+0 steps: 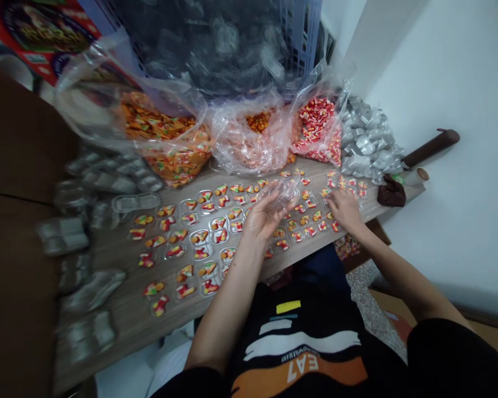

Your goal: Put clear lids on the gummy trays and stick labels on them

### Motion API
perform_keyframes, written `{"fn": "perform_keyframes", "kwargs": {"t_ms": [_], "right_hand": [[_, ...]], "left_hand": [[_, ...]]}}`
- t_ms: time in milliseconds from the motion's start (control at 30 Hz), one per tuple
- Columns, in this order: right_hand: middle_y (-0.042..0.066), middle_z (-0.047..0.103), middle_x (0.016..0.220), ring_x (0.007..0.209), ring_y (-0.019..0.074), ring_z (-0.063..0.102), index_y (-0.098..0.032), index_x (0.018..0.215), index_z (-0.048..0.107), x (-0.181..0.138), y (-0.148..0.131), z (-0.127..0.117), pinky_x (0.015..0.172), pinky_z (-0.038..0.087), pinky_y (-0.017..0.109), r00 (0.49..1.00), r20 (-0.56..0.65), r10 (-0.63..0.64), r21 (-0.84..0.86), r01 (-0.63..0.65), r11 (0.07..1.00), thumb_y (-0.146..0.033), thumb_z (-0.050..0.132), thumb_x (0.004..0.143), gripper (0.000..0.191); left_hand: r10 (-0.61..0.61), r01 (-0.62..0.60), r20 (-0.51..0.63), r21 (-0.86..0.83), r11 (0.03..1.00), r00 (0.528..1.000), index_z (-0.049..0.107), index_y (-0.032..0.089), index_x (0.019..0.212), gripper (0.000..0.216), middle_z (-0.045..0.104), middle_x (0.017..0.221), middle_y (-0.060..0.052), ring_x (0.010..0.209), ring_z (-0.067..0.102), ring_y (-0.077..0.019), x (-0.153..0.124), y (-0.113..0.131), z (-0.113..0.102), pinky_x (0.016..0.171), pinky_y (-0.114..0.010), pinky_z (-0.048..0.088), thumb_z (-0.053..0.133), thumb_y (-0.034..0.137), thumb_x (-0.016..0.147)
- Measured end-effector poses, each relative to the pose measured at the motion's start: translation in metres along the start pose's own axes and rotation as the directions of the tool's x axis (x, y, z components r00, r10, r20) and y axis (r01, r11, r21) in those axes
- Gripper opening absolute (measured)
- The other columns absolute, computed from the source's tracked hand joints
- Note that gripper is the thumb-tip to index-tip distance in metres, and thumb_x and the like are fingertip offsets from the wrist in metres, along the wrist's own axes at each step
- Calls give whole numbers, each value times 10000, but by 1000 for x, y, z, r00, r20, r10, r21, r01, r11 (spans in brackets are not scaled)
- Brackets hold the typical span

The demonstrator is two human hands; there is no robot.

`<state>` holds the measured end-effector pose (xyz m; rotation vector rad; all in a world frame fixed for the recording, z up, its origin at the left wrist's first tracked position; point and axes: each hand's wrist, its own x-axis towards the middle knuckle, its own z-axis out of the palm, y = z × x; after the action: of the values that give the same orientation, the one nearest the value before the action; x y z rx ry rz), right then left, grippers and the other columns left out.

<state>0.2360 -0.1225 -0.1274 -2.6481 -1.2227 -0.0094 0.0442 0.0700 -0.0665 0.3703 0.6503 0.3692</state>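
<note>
clear trays (209, 250) on wood-grain table (133, 318)

Clear container raised among rows of filled trays

The clear container (289, 190) is glossy, see-through plastic, held up at a tilt; blur and glare hide whether it is one piece or several nested. Below it and to both sides of it, clear plastic trays (200, 245) lie flat in loose rows, the longer run stretching to its left. Many visibly carry a pizza-slice-like piece (208, 268) with orange, yellow and green tones at their far end and a red-and-yellow piece (211, 286) at the near end. More small pieces show just beyond the container.
</note>
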Motion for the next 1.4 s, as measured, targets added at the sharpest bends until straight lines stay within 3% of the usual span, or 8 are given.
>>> {"fn": "perform_keyframes", "kwargs": {"t_ms": [200, 467, 733, 867, 1033, 1133, 1233, 1400], "right_hand": [[223, 641, 1170, 1187, 417, 517, -177, 1113, 634, 23, -16, 13, 1006, 369, 605, 993, -69, 92, 39, -90, 995, -557, 542, 919, 437], [161, 701, 1110, 1047, 353, 626, -198, 1127, 632, 27, -13, 12, 898, 470, 481, 962, -18, 272, 22, -271, 962, -389, 652, 827, 356], [14, 666, 736, 667, 214, 611, -183, 1036, 648, 65, 8, 10, 680, 473, 345, 870, -41, 492, 522, -402, 752, -362, 575, 807, 300], [44, 683, 799, 777, 251, 628, -191, 1010, 651, 86, 19, 1, 784, 480, 393, 820, -137, 556, 411, -463, 785, -276, 577, 800, 239], [102, 689, 1035, 990, 272, 616, -201, 932, 659, 68, 14, -15, 887, 485, 423, 870, -238, 432, 430, -304, 850, -322, 608, 831, 166], [60, 710, 937, 814, 193, 625, -214, 914, 683, 43, -3, -27, 636, 494, 287, 938, 38, 344, 762, -250, 598, -525, 633, 840, 324], [43, 729, 919, 654, 121, 597, -217, 952, 709, 20, -24, -36, 448, 374, 198, 932, 325, 160, 881, -360, 308, -615, 707, 769, 438], [-13, 683, 728, 519, 70, 538, -201, 848, 683, 2, -33, -39, 395, 343, 171, 929, 330, 165, 913, -359, 195, -444, 863, 630, 372]], "left_hand": [[13, -13, -39, -12, 1000, 999, 689, 220, 1118, 336, 765, 1133, -31, 961, 739, -191, -6, 6, -6, 868, -371, 628, 616, 52, 836], [10, -10, -26, -19, 1000, 1000, 674, 222, 1156, 368, 762, 1145, -38, 916, 741, -165, -3, 4, -10, 864, -354, 630, 634, 57, 829], [-7, 7, -44, -5, 1000, 999, 641, 229, 1234, 459, 745, 1203, -51, 929, 746, -177, -2, 2, -4, 866, -356, 625, 638, 53, 810], [-4, 4, -46, 6, 1000, 999, 662, 207, 1195, 411, 754, 1164, -52, 929, 741, -176, -1, 0, -2, 860, -353, 627, 629, 49, 817], [-13, 13, -10, 27, 1000, 1000, 668, 226, 1217, 452, 752, 1161, -42, 951, 729, -169, 3, -11, 1, 896, -370, 612, 646, 51, 800], [-93, 90, 49, 63, 994, 994, 673, 215, 1211, 463, 758, 1139, -51, 945, 728, -182, 8, -29, 6, 848, -368, 619, 664, 53, 777], [-203, 194, 71, 114, 974, 977, 698, 162, 1141, 424, 771, 1047, -66, 873, 728, -186, 12, -50, 9, 789, -344, 619, 714, 59, 730], [-173, 162, 62, 153, 975, 983, 707, 118, 1122, 498, 771, 938, -74, 772, 716, -187, 10, -70, 5, 704, -303, 597, 792, 65, 634]]}}
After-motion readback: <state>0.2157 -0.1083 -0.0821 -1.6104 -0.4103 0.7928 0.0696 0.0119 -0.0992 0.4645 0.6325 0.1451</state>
